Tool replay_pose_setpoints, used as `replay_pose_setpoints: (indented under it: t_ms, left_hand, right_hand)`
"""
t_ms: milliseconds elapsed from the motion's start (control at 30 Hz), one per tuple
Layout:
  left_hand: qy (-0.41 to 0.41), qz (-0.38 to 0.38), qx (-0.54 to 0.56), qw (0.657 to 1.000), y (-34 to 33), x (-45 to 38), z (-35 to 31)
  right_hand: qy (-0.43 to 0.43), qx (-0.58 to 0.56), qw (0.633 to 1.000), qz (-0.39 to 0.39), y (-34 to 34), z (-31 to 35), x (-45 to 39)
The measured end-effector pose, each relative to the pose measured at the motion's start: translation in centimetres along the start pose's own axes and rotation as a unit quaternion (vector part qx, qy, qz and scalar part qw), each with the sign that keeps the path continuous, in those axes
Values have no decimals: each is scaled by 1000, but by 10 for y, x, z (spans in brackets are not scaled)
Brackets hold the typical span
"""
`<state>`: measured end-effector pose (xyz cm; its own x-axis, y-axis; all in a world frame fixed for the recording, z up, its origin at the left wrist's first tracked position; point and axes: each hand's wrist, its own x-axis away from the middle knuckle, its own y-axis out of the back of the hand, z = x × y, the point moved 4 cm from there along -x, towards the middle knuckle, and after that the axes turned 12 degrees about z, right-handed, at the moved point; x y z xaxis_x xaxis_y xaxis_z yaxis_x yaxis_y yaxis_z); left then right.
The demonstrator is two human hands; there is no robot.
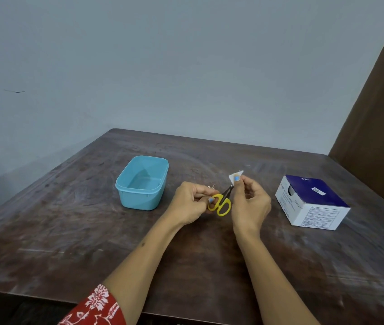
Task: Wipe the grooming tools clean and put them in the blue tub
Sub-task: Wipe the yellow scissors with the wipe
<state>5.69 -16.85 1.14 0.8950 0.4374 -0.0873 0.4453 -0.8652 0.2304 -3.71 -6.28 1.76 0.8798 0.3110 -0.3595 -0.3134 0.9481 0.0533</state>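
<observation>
Left hand grips the yellow scissors; blades run far-right into the right hand's pinched wipe; blue tub lies left.

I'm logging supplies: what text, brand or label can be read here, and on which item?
"BD": logo on the dark blue top of the white and blue cardboard box.
White sticker on that top: too small to read.
Print on the box's white sides: blurred, unreadable.
Light blue plastic tub, yellow-handled scissors: no text.

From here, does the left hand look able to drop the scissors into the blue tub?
Probably yes. The left hand holds the scissors by a yellow handle, the blue tub sits open just beside it, and nothing lies between them.
</observation>
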Motion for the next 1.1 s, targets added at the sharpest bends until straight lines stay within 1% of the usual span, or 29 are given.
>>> replay_pose_setpoints:
  t_ms: [100,267,467,567,733,900,1100]
  left_hand:
    - [0,-1,1,1000,-1,0,0]
    - [-4,-38,-17,999,4,-1,2]
    - [-21,-80,26,996,8,-1,1]
    - [-26,-89,26,995,9,-2,0]
    - [-35,-99,36,994,9,-3,0]
    - [-60,-113,86,988,10,-1,-4]
    - [-75,-119,147,979,12,0,-5]
  right_hand:
    - [6,6,1000,-8,1,0,0]
    - [19,38,999,34,-2,1,0]
    - [61,115,987,96,-9,1,3]
    - [75,161,979,103,-11,-1,2]
    - [82,174,976,101,-11,2,3]
    - [42,150,983,100,-9,-2,2]
    - [-25,148,978,145,-12,-4,4]
